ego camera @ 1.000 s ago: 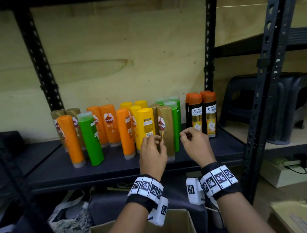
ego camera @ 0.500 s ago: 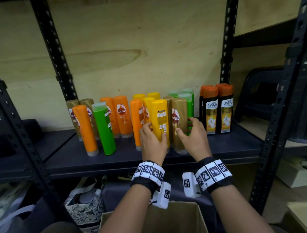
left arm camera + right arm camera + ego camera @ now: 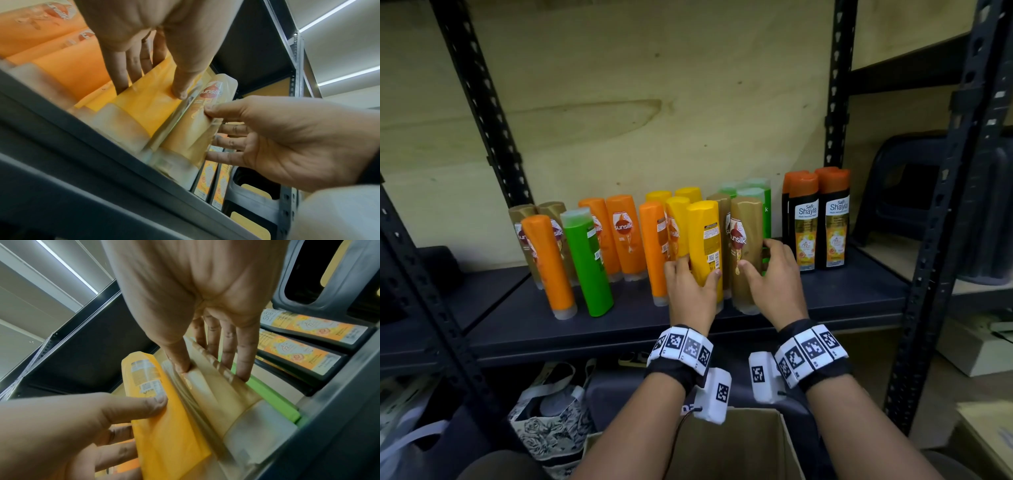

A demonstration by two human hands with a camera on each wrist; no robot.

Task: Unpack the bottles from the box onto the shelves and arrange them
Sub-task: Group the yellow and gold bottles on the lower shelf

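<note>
We see the left hand point(image 3: 690, 291) pinching the yellow bottle point(image 3: 704, 246) and the right hand point(image 3: 774, 277) pinching the tan bottle point(image 3: 746, 253), thumbs in front, fingers behind. Both bottles stand touching near the shelf's point(image 3: 619, 329) front edge; the tan one looks blurred, perhaps tilted.

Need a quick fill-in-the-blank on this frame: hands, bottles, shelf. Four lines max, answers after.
1. The left hand grips a ____ bottle.
2. The right hand grips the gold bottle, whose label reads ____.
3. The two black bottles stand to the ____ of the gold bottle.
4. All the bottles stand on a dark ____, above the cardboard box.

Answers: yellow; Sunsilk; right; shelf
</note>
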